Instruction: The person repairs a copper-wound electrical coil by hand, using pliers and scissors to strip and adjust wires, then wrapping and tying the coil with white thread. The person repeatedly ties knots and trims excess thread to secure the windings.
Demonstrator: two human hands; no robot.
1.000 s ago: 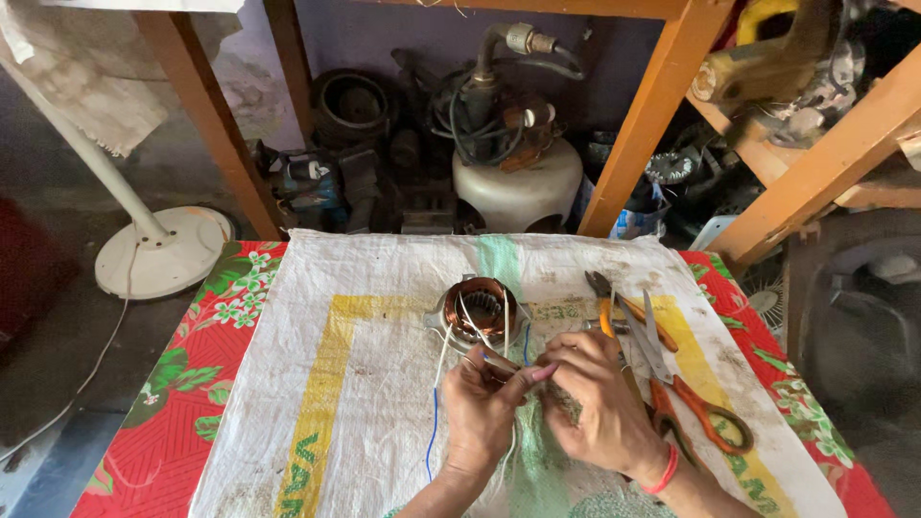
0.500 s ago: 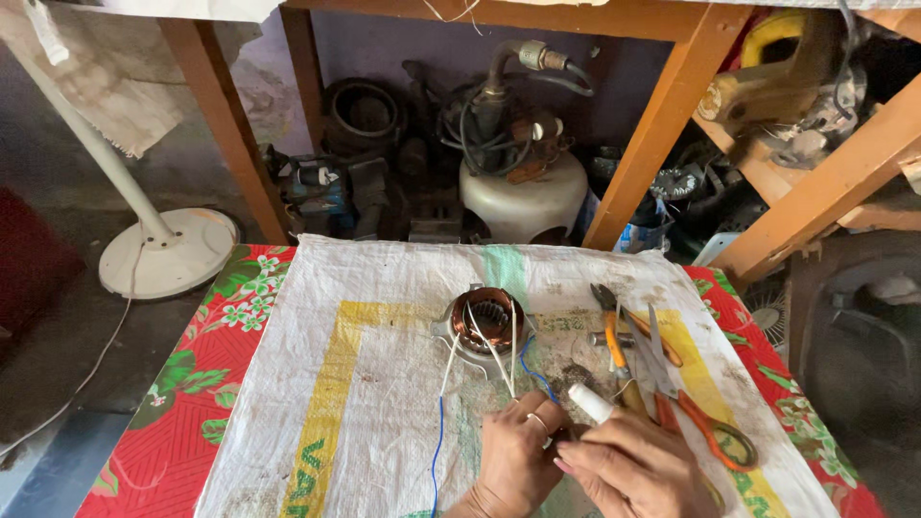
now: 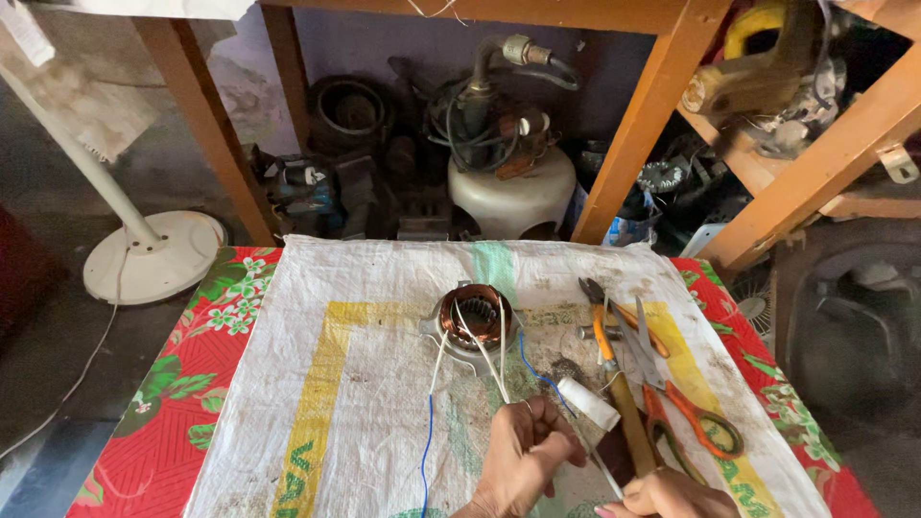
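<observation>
A round motor stator with copper windings [image 3: 472, 318] lies on a white woven sack [image 3: 365, 384] spread over the table. White and blue lead wires [image 3: 499, 364] run from it toward me. My left hand [image 3: 523, 456] is closed around the white leads near the bottom edge. My right hand [image 3: 667, 497] shows only partly at the bottom right, gripping a thin white strand that runs toward the left hand. A small white tape roll [image 3: 587, 403] lies just right of my left hand.
Orange-handled pliers [image 3: 606, 341] and scissors [image 3: 691, 412] lie on the sack to the right. A red floral cloth [image 3: 182, 384] covers the table. Behind stand wooden bench legs [image 3: 638, 134], a white pump [image 3: 508, 182], a fan base [image 3: 153, 254] and assorted motor parts.
Both hands have pulled back toward me and lower in view, drawing the white leads out from the stator. The tape roll now lies uncovered on the sack.
</observation>
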